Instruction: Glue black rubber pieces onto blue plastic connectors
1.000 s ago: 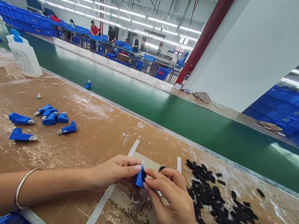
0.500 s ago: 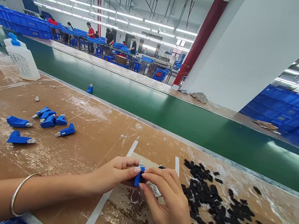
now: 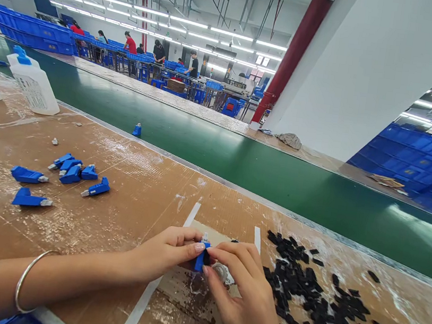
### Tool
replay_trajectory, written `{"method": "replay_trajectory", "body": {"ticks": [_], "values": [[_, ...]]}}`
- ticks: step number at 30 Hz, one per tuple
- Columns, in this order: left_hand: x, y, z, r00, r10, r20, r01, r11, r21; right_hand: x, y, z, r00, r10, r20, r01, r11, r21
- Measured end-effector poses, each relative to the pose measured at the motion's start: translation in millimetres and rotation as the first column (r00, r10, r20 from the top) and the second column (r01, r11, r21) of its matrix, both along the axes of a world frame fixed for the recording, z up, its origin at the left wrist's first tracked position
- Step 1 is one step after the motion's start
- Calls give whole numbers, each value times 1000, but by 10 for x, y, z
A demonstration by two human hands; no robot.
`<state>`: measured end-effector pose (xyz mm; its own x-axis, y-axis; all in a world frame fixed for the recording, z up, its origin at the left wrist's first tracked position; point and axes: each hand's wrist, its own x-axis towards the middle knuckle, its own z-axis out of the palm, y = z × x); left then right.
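Right at the front of the surface (image 3: pixel 125 208), the left hand (image 3: pixel 165 251) has its grip clenched on a blue plastic part (image 3: pixel 199 260), held up between both hands. The right hand (image 3: pixel 242 300) closes in from the other side, its fingers (image 3: pixel 230 255) curled over, with a small black piece (image 3: pixel 207 257) tight against the blue. Just right, a spread of black pieces (image 3: pixel 309 298) crowds the hands; well left, past open cardboard, lie six blue parts (image 3: pixel 73 175). Ahead, a metal rail (image 3: pixel 212 185) edges the green conveyor belt (image 3: pixel 238 173). Far left, a white plastic bottle (image 3: pixel 33 87) stands, its label print too small to read!
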<state>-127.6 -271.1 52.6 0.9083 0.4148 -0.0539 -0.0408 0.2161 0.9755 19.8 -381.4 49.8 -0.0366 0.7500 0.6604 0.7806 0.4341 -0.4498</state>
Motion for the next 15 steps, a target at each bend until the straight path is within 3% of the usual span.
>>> {"method": "replay_trajectory", "body": {"ticks": [9,15], "values": [[27,-53,-26,998,22,-64,-23,1000,-17,-38,6,3,998,13,-64,-16,999,-48],[-4,56,67,998,49,-46,-49,999,-3,13,-48,119,997,-63,52,67,995,-72]]}}
